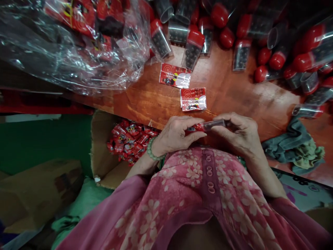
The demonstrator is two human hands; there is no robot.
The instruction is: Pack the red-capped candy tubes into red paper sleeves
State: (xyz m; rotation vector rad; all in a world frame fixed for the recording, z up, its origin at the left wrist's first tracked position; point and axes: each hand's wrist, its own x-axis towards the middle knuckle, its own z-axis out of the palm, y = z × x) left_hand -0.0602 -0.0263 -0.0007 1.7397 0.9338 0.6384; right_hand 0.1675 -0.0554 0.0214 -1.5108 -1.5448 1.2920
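Close to my body, a clear tube [214, 124] with dark contents lies level between my two hands. My right hand [240, 133] pinches its right end between thumb and fingers. At the tube's left end is a red printed wrapper [194, 127] with a barcode, gripped by the thumb and fingers of my left hand [178, 133]. Whether the wrapper is around the tube's end or only against it, I cannot tell. Just beyond my hands lies a small stack of flat red printed wrappers [193, 99], with another flat wrapper [173, 75] behind it.
Red-capped clear tubes of dark balls [241, 55] crowd the far side of the wooden table [145, 100]. A plastic bag [104, 69] of red wrappers lies at far left. Below the edge, a cardboard box [101, 149] holds wrapped red pieces. Crumpled cloths [293, 142] lie right.
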